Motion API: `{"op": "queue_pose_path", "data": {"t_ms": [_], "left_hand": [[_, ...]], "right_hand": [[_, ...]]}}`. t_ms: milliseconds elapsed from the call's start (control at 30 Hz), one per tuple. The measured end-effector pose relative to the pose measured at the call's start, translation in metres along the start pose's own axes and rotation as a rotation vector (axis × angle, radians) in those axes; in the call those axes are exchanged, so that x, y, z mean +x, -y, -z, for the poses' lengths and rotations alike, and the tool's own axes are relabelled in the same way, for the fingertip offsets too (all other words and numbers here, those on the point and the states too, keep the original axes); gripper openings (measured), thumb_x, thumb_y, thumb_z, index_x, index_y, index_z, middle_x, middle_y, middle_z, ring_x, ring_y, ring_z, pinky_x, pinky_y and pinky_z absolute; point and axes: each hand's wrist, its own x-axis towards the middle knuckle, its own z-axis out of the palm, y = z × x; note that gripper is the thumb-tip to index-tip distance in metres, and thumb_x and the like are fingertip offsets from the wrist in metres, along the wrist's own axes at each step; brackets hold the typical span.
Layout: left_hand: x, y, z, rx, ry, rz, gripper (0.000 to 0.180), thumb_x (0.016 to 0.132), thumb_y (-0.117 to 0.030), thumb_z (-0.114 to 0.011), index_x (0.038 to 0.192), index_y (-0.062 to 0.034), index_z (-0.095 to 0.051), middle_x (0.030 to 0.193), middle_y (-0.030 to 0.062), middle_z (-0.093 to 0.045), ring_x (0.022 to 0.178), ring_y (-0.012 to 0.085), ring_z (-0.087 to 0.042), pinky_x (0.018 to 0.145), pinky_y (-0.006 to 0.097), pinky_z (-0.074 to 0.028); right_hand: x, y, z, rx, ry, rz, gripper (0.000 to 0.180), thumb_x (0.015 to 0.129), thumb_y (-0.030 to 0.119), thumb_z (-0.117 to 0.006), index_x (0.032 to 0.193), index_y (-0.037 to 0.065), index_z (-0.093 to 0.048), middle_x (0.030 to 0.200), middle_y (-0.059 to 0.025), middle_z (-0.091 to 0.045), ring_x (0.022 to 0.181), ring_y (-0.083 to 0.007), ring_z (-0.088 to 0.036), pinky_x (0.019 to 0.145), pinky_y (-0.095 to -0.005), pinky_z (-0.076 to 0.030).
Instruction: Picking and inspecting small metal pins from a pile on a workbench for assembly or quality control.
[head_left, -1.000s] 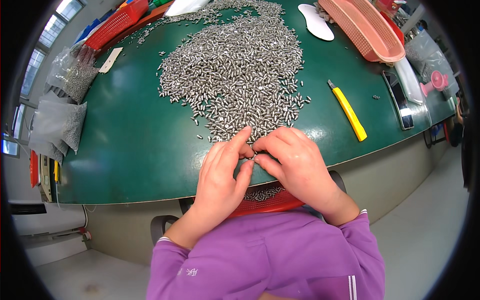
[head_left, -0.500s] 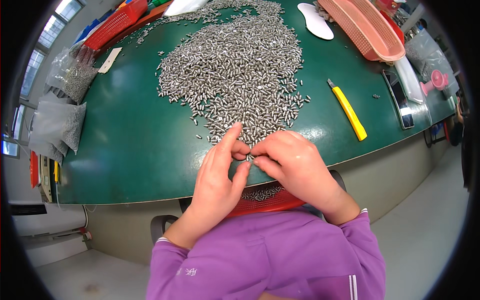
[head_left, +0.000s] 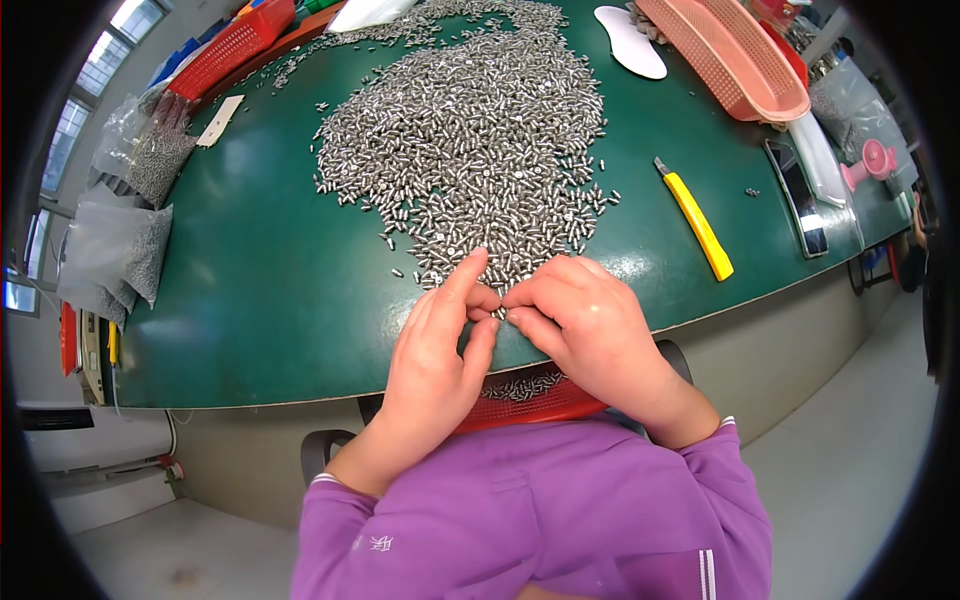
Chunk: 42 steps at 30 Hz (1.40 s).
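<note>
A large heap of small silvery metal pins (head_left: 470, 140) is spread over the green table (head_left: 260, 320), narrowing toward me. At its near tip, close to the table edge, my two hands meet fingertip to fingertip. My left hand (head_left: 432, 350) has its index finger stretched over the pins, with the other fingers curled and the thumb bent toward them. My right hand (head_left: 592, 322) pinches with thumb and index finger. A few pins (head_left: 499, 313) show between the fingertips of both hands; how many are held is hidden.
Below the table edge, a red basket (head_left: 520, 408) with pins sits at my lap. A yellow utility knife (head_left: 697, 225) and a phone (head_left: 797, 200) lie to the right. A pink basket (head_left: 725, 60) stands far right; bags of small parts (head_left: 120, 245) are at left.
The fingertips have shifted slightly and closed in on the few pins between them. The heap and the other things stay as they were.
</note>
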Motion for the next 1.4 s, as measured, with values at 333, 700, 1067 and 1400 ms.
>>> {"op": "queue_pose_path", "data": {"t_ms": [333, 700, 1067, 1400], "left_hand": [[0.001, -0.001, -0.002, 0.039, -0.017, 0.004, 0.065, 0.087, 0.01, -0.068, 0.148, -0.0032, -0.049, 0.1, 0.0058, -0.069, 0.092, 0.0163, -0.065, 0.084, 0.03, -0.053], [-0.001, 0.005, -0.002, -0.042, -0.003, 0.03, 0.065, 0.084, 0.009, -0.07, 0.144, -0.0034, -0.052, 0.094, -0.0002, -0.065, 0.088, 0.0109, -0.06, 0.079, 0.027, -0.046], [-0.003, 0.005, 0.006, -0.138, 0.039, 0.065, 0.08, 0.083, 0.012, -0.064, 0.156, -0.0028, -0.035, 0.104, 0.0079, -0.063, 0.09, 0.0191, -0.062, 0.082, 0.034, -0.051], [-0.007, 0.011, 0.001, -0.245, -0.169, 0.039, 0.088, 0.082, 0.015, -0.051, 0.162, -0.002, -0.02, 0.111, 0.0104, -0.059, 0.091, 0.0149, -0.059, 0.079, 0.029, -0.05]], "right_hand": [[-0.001, -0.001, -0.004, 0.006, -0.016, -0.022, 0.013, 0.082, 0.008, -0.078, 0.093, 0.007, -0.072, 0.084, -0.0073, -0.065, 0.08, -0.0286, -0.064, 0.07, -0.0409, -0.052], [-0.001, 0.0, 0.002, 0.041, 0.082, -0.034, 0.017, 0.08, 0.008, -0.079, 0.09, 0.006, -0.065, 0.089, -0.0071, -0.064, 0.086, -0.0304, -0.064, 0.074, -0.0429, -0.052], [-0.001, 0.003, 0.009, 0.05, 0.146, -0.042, 0.024, 0.079, 0.009, -0.079, 0.099, 0.006, -0.066, 0.095, -0.0092, -0.063, 0.091, -0.033, -0.063, 0.079, -0.0449, -0.052], [-0.004, 0.008, -0.008, -0.005, 0.056, 0.049, 0.021, 0.081, 0.01, -0.079, 0.1, 0.008, -0.071, 0.095, -0.0081, -0.065, 0.089, -0.0297, -0.064, 0.079, -0.0417, -0.053]]}}
